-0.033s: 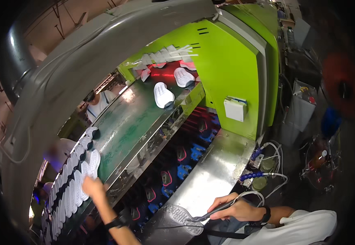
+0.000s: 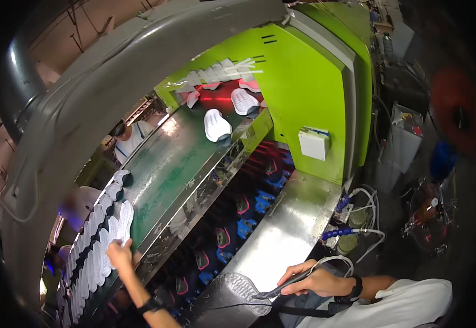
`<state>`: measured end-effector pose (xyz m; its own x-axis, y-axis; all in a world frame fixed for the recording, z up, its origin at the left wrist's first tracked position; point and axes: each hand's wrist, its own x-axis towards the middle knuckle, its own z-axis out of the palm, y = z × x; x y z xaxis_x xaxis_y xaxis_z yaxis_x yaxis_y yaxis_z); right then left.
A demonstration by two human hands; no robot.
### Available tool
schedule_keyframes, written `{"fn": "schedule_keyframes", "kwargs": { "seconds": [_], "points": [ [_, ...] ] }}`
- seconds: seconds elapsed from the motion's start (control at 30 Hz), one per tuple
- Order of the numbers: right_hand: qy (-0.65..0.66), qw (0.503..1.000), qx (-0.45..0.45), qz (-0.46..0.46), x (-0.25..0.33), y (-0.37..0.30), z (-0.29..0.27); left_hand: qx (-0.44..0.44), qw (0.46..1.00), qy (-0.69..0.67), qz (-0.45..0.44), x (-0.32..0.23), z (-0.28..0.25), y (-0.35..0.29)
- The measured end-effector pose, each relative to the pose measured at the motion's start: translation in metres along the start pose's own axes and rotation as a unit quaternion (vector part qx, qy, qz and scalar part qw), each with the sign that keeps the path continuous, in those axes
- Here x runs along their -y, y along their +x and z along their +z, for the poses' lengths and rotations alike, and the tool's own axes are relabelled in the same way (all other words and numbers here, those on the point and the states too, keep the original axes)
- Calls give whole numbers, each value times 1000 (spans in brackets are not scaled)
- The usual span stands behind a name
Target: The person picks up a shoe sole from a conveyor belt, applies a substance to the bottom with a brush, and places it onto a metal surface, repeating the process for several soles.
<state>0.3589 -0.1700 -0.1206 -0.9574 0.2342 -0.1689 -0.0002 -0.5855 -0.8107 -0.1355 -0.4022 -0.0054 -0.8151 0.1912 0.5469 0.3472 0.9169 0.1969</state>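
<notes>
A bright green machine (image 2: 309,82) is standing over the far end of a green conveyor belt (image 2: 156,175), which is running diagonally through the view. To the right of the belt, a shiny metal counter (image 2: 282,229) is reflecting light. A long row of white shoe soles (image 2: 87,273) is lining the belt's left side, the soles lying close together. Two white shoes (image 2: 216,126) are resting near the machine's opening, apart from the row. A patterned grey-white sole (image 2: 238,284) is lying on the near part of the counter, below the right hand (image 2: 315,280). That hand is gripping a dark, pen-like tool (image 2: 288,284), whose tip is pointing down at the sole. The left hand (image 2: 120,256) is reaching to the near end of a white sole in the row; whether its fingers are closing on it, I cannot tell.
</notes>
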Motion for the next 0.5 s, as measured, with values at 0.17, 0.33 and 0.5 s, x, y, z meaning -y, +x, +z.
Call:
{"fn": "schedule_keyframes", "kwargs": {
  "seconds": [0.17,0.33,0.5],
  "points": [
    [-9,998,-7,66,-17,5,-1,-273,957,52,84,-4,-64,-86],
    [80,993,-3,88,-21,11,-2,-130,929,-325,-118,-1,-57,-159],
    [103,991,-86,25,-25,12,-18,338,562,-735,-173,-36,-21,-281]
  ]
}}
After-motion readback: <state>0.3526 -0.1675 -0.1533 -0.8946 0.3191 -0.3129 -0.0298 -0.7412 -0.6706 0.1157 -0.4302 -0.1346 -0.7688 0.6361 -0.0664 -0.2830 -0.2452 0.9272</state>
